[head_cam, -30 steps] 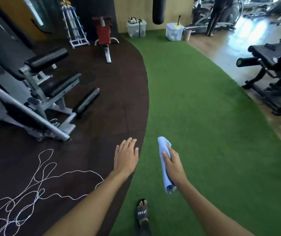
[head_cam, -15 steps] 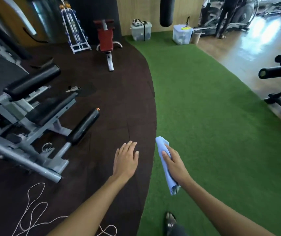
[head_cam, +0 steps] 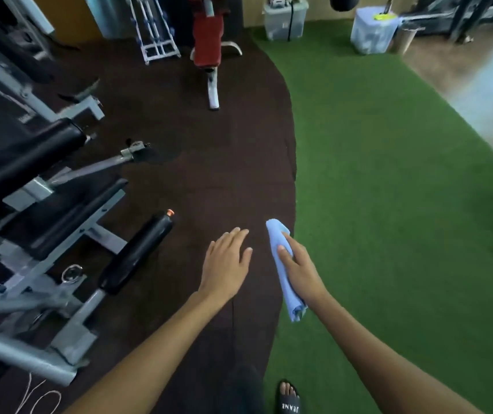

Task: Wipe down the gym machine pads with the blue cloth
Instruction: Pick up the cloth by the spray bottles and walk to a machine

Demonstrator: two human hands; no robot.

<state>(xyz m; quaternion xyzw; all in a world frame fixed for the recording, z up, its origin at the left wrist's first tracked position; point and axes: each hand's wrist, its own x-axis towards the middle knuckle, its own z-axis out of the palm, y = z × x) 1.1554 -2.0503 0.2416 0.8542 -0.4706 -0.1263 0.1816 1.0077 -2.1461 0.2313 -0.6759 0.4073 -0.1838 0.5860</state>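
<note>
Blue cloth [head_cam: 284, 264] stays in the right hand [head_cam: 302, 270] grip; left hand [head_cam: 227, 264] flat, empty; machine pads [head_cam: 136, 252] now nearer.

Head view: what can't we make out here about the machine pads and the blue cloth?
- Gym machine: cut off by the left edge; its full pad count is unknown.
- Roller pad and the other pads: motion blur hides whether they are dirty or already wiped.
- Blue cloth: the right hand covers its middle; the palm-side grip is hidden.
- Clear bins: too blurred to tell their contents.
</note>
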